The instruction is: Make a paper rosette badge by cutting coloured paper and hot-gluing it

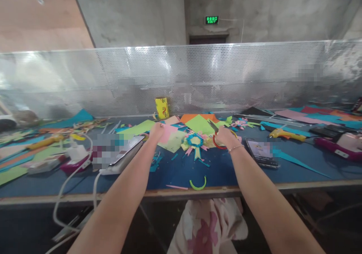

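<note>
My right hand (224, 136) is closed on a pair of scissors (213, 126) with red handles; the dark blades point up and to the left, over green paper. My left hand (157, 132) has its fingers closed at the left edge of a sheet of pink paper (169, 132); the fingertips are small and partly hidden. Between the hands lies a paper rosette (195, 143) with a blue ring, pale centre and ribbon tails. Light green paper (199, 123) and orange paper (186, 117) lie behind it. A second, pink and blue paper flower (240, 123) sits beyond my right hand.
A phone (261, 153) lies right of my right wrist, near a yellow glue gun (291, 134). On the left are a tilted tablet (127, 148), white cables (58, 201) and another glue gun (45, 142). A green paper arc (198, 186) lies by the front edge; a perforated metal screen (175, 77) stands behind.
</note>
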Available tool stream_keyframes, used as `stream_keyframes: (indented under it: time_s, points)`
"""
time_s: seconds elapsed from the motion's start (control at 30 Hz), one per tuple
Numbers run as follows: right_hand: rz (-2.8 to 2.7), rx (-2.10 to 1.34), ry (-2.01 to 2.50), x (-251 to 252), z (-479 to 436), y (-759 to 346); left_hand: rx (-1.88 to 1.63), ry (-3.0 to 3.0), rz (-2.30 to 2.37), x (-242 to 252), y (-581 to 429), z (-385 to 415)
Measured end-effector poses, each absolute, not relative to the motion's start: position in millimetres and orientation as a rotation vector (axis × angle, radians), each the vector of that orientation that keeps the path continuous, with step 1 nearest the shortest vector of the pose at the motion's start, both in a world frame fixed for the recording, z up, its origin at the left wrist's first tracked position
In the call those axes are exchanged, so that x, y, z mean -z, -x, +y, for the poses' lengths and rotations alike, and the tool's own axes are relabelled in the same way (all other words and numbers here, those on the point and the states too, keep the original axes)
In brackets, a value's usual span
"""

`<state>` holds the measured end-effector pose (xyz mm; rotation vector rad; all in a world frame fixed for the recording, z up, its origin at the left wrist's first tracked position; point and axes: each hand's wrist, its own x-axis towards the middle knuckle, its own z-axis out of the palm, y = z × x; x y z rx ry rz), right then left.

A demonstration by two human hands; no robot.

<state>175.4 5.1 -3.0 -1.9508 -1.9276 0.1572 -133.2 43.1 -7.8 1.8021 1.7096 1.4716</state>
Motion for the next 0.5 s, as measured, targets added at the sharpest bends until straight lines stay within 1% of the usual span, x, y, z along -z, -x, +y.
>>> stream_keyframes:
  time_s: [0.1,0.2,0.27,0.4,0.5]
  points:
    - [-1.985,-0.125,2.028,5,0,-179,-1.453,-1.734,1.981,11,127,39]
    - [-1.937,0.086,2.003,-1,-6,-177,-1.289,-1.928,2.078,9,110,35]
    - [-2.028,0.165,1.878,-5,-8,-171,-1.147,-2.126,2.003,7,98,33]
    - [-2.486,-0.067,1.581,-3,-11,-156,-1.066,-2.244,1.612,6,76,25]
    - [-2.485,-0.036,1.573,4,-10,-152,-1.019,-2.255,1.445,7,61,17]
